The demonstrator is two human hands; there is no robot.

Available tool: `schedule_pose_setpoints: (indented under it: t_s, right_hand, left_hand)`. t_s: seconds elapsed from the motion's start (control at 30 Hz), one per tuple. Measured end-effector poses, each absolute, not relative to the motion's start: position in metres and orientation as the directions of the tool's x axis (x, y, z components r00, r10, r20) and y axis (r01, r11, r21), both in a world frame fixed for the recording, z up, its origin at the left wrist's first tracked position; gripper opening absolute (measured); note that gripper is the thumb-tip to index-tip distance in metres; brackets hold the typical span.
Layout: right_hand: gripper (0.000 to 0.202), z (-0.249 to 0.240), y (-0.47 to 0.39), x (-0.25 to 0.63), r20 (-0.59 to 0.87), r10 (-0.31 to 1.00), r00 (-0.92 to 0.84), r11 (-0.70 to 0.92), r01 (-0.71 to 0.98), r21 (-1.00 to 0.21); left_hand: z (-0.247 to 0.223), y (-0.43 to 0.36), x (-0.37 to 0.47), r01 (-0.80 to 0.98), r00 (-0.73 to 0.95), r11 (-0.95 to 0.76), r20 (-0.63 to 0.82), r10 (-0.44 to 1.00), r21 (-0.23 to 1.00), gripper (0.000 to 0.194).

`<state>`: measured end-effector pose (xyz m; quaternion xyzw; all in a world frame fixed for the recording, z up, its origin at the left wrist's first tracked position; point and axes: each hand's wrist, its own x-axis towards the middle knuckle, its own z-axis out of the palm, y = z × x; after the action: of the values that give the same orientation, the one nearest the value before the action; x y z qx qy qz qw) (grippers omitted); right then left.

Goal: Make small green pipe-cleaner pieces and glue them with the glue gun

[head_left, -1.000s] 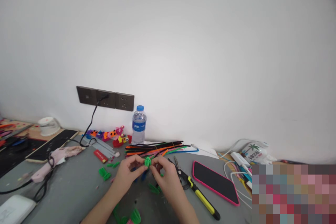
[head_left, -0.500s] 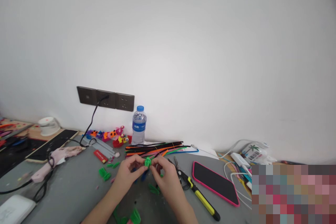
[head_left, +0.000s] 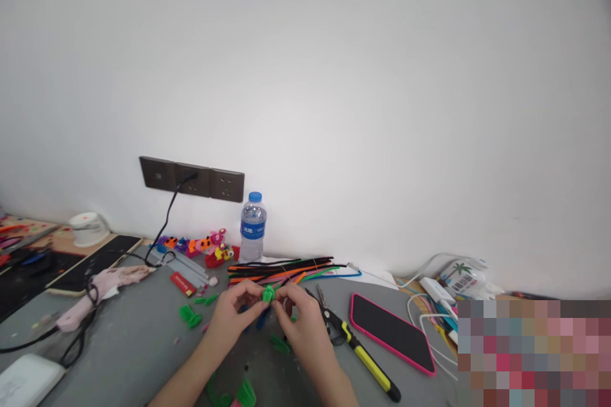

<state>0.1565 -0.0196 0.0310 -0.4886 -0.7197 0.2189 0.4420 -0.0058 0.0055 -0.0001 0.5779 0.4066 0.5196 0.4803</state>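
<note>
Between my fingertips is a small bundle of bent green pipe cleaner (head_left: 268, 294). My left hand (head_left: 241, 305) pinches it from the left, thumb and forefinger closed. My right hand (head_left: 298, 308) pinches the other side in the same way. Just behind my hands lies a pile of straight pipe cleaners (head_left: 286, 270) in black, orange, green and blue. Other shaped green pieces (head_left: 189, 316) rest on the grey mat to the left, and more green pieces (head_left: 245, 392) lie between my forearms. Pliers with yellow and black handles (head_left: 370, 362) are right of my right hand.
A water bottle (head_left: 252, 229) stands by the wall beside colourful pipe-cleaner figures (head_left: 200, 245). At right lies a pink-cased phone (head_left: 391, 334) near white cables. A pink glue gun (head_left: 100, 292) with a black cord, glue sticks (head_left: 191, 270) and a white box (head_left: 28, 381) are at left.
</note>
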Motion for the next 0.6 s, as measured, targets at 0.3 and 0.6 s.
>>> schedule_pose_setpoints:
  t_s: [0.3,0.6]
  right_hand:
    - [0.015,0.0311,-0.0197,0.1558,0.420,0.897,-0.139,0.427,0.517,-0.741]
    - [0.013,0.0280,-0.0185,0.1558,0.413,0.905,-0.099,0.404,0.500,-0.766]
  left_hand:
    - [-0.0036,0.0029,-0.0036,0.016,0.103,-0.202,0.199,0.975,0.979,0.018]
    - [-0.0057,0.0048,-0.0049,0.003,0.115,-0.161,0.160,0.980,0.987,0.019]
